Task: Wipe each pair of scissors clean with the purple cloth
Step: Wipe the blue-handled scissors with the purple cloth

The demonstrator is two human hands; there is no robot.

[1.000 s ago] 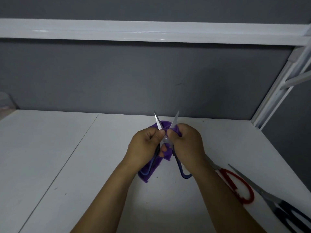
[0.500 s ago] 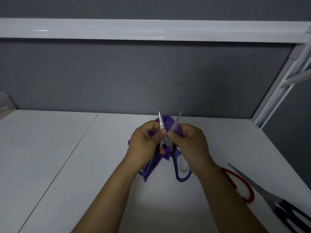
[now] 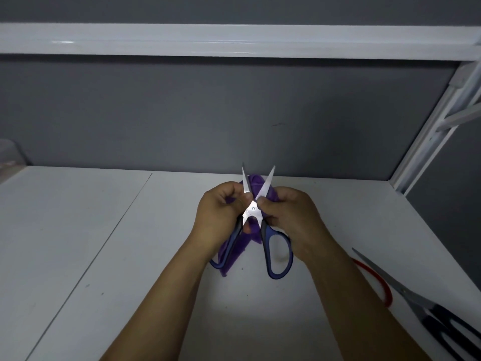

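White worktop (image 3: 91, 243) runs from the near edge to the back wall, with a thin seam slanting off toward 10 o'clock and plenty of bare room on that whole left side. Both forearms come in from 6 o'clock. At 4 o'clock the space is tighter: red-handled scissors (image 3: 385, 285) lie partly hidden under the right forearm, and black-handled scissors (image 3: 416, 299) lie just beside them, blade pointing toward the middle and handles running off the picture's edge.

Dead centre, lifted above the worktop, blue-handled scissors (image 3: 253, 210) stand spread in an X, tips at 12 o'clock, loops hanging toward 6. Left grip (image 3: 218, 217) is curled tight about the left blade's base, thumb on the steel. Right grip (image 3: 289, 217) is curled too, thumb pinching the purple cloth (image 3: 256, 182) against the other blade; the cloth shows behind the blades and trails down under the left handle.

Beyond stands a grey wall (image 3: 234, 113), a white shelf rail (image 3: 234, 41) overhead, and a white upright (image 3: 429, 131) closing off 2 o'clock.
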